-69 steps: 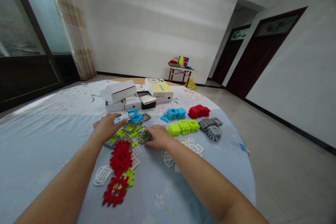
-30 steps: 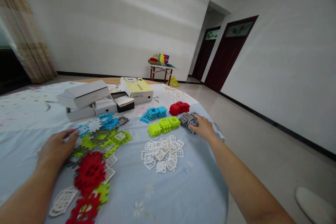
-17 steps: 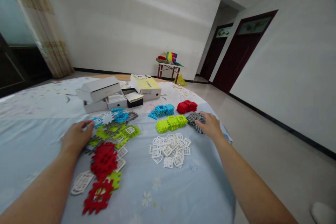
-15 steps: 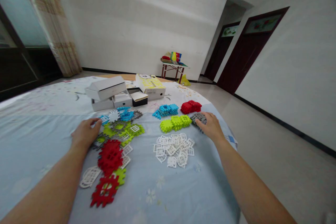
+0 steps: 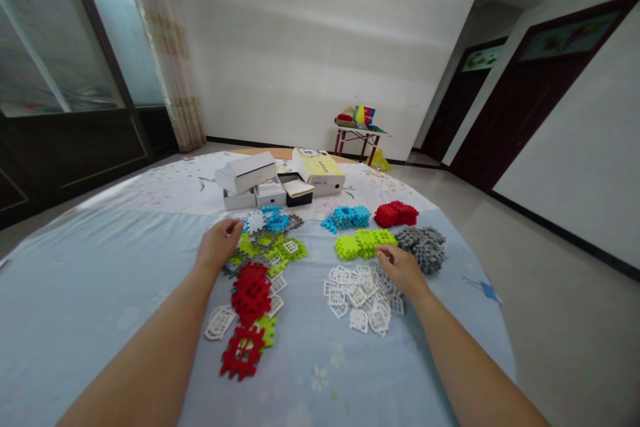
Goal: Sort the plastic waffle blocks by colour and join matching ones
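Observation:
My left hand (image 5: 218,246) rests with curled fingers on the left edge of a flat chain of joined plastic tiles (image 5: 260,260), green, grey, blue and red. My right hand (image 5: 400,268) lies over the right side of a heap of small white lattice pieces (image 5: 357,290), fingers bent; whether it holds one is hidden. Just beyond it stand a green block stack (image 5: 364,243) and a grey block pile (image 5: 424,246). Blue blocks (image 5: 347,217) and red blocks (image 5: 396,213) sit further back.
All lies on a round table under a pale blue flowered cloth (image 5: 100,293). White boxes (image 5: 247,179), a black box (image 5: 297,190) and a yellow box (image 5: 319,170) stand at the far side. A small red-legged table (image 5: 356,137) stands by the wall; dark doors are on the right.
My right hand has pulled back from the grey block pile to the white lattice heap. My left hand stays at the joined tiles. The camera has swung left.

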A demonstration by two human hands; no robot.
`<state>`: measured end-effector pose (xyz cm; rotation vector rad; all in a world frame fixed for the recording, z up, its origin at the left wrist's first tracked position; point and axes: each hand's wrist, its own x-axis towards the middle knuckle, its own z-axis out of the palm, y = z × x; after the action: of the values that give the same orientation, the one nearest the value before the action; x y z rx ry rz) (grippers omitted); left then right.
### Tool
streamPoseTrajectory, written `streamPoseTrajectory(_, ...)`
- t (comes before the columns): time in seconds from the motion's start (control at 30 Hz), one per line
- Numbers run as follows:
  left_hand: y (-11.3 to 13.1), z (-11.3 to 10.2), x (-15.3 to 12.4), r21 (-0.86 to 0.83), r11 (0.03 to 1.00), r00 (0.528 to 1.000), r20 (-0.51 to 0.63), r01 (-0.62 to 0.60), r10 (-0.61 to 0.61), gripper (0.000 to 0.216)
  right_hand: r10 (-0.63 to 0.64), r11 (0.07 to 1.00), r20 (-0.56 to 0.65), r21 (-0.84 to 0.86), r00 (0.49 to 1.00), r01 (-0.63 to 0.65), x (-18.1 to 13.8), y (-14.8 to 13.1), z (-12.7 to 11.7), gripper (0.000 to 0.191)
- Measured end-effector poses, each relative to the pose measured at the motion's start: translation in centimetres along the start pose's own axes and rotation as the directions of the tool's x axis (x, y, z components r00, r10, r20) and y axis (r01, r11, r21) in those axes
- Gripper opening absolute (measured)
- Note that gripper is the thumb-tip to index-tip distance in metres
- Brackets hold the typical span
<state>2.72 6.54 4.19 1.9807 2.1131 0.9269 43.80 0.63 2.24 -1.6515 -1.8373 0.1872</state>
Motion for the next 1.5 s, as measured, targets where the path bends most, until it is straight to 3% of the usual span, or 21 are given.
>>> streamPoseTrajectory(0.27,3.7,-0.7,-0.7,0.031,0.968,0.958,0.155,-0.25,0.243,0.045,0.003,0.999,0.035,0.049,0.999,-0.004,-0.2,0.9,0.3,0.03)
streamPoseTrajectory(0.43,5.0,-1.0,-1.2,0.08,0.943,0.904,0.321,-0.322,0.282,0.039,0.02,0.996,0.052,0.081,0.998,-0.025,-0.2,1.4,0.3,0.032)
streamPoseTrajectory(0.57,5.0,-0.7,-1.2,0.181,0.918,0.889,0.372,-0.352,0.268,0.035,0.022,0.994,0.072,0.103,0.997,-0.029,-0.2,1.8,0.6,0.03)
streamPoseTrajectory(0.9,4.8,-0.4,-1.1,0.197,0.928,0.902,0.366,-0.315,0.229,0.03,0.022,0.995,0.091,0.1,0.996,-0.031,-0.1,2.1,0.7,0.032)
streamPoseTrajectory(1.07,4.4,-1.2,-0.5,0.016,0.98,0.935,0.304,-0.198,0.184,0.037,0.011,0.995,0.087,0.096,0.996,-0.02,-0.1,2.0,0.6,0.033)
streamPoseTrajectory(1.2,3.0,-1.5,0.2,-0.022,0.999,0.979,0.202,-0.033,0.037,0.043,0.012,0.995,0.084,0.1,0.996,-0.021,-0.1,2.1,0.6,0.032)
streamPoseTrajectory(1.3,2.4,-1.5,0.4,-0.053,0.998,0.991,0.131,0.027,-0.02,0.044,0.011,0.995,0.094,0.096,0.996,-0.02,-0.1,2.1,0.6,0.032)
streamPoseTrajectory(1.4,2.6,-1.4,0.3,-0.117,0.993,0.984,0.176,-0.014,0.034,0.048,0.015,0.996,0.096,0.084,0.995,-0.023,-0.1,1.9,0.5,0.032)
streamPoseTrajectory(1.5,3.0,-1.1,0.2,-0.146,0.987,0.946,0.302,-0.074,0.115,0.055,0.026,0.996,0.093,0.085,0.995,-0.034,0.0,1.7,0.3,0.03)
